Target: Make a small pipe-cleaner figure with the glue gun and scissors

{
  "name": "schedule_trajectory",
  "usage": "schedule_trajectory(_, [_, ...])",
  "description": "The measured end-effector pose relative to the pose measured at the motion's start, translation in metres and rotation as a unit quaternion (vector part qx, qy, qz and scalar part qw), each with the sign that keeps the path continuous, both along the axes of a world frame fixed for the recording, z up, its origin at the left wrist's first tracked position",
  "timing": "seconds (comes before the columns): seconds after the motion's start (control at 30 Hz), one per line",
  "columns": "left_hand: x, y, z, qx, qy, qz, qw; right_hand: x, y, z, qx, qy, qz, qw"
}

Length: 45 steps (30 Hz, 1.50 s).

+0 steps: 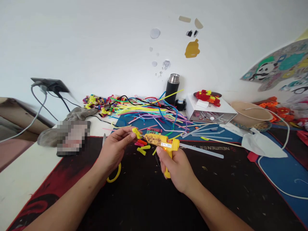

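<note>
My right hand (176,165) is wrapped round the handle of a yellow glue gun (156,141), its nozzle pointing left. A clear glue stick (204,151) extends from the gun's rear. Between the fingertips of my left hand (117,142) is a small yellow fuzzy piece (136,132), right at the nozzle; whether they touch is hard to tell. Short yellow-green pieces (143,149) and red pieces (141,142) lie on the black mat (144,199) below. Scissors with a yellow handle (115,175) are partly hidden behind my left hand and wrist.
Behind the hands lies a heap of coloured pipe cleaners (149,110). A black thermos (172,88) and a white box (211,112) stand near the wall. At the right are a round basket (251,115) and a white cable (271,183); a phone-like object (73,138) lies left.
</note>
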State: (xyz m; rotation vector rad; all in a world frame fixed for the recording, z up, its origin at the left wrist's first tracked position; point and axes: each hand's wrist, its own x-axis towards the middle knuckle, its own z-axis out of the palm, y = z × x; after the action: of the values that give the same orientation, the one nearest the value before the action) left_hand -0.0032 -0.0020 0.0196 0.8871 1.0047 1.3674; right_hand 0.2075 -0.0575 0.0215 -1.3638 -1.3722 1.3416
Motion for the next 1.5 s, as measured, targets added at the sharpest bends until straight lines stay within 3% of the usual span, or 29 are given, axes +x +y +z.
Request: schedule_trajectory(1.5, [-0.0038, 0.0031, -0.0037, 0.004, -0.021, 0.007, 1.0, -0.0005, 0.0004, 0.0056, 0.008, 0.003, 0.008, 1.0])
